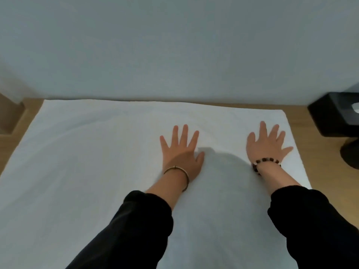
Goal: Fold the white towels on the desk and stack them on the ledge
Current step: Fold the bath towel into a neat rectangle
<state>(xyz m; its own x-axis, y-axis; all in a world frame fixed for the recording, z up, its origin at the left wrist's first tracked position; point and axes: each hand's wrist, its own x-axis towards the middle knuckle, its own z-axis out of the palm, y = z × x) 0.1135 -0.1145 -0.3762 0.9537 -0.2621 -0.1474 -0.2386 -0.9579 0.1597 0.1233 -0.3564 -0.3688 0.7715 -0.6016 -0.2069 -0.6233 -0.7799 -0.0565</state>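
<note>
A large white towel point(87, 162) lies spread flat over the wooden desk point(326, 162), covering most of it. My left hand point(180, 150) presses flat on the towel near its middle, fingers straight and spread. My right hand point(267, 144) lies flat on the towel close to its right edge, fingers also spread. Both palms face down and neither hand grips any cloth. Black sleeves cover both forearms, with a bracelet on each wrist.
A black tissue box point(336, 113) stands at the desk's right back corner, with a dark round object point(351, 154) in front of it. A pale wall point(174, 45) rises directly behind the desk. A wooden ledge or recess point(9, 117) shows at far left.
</note>
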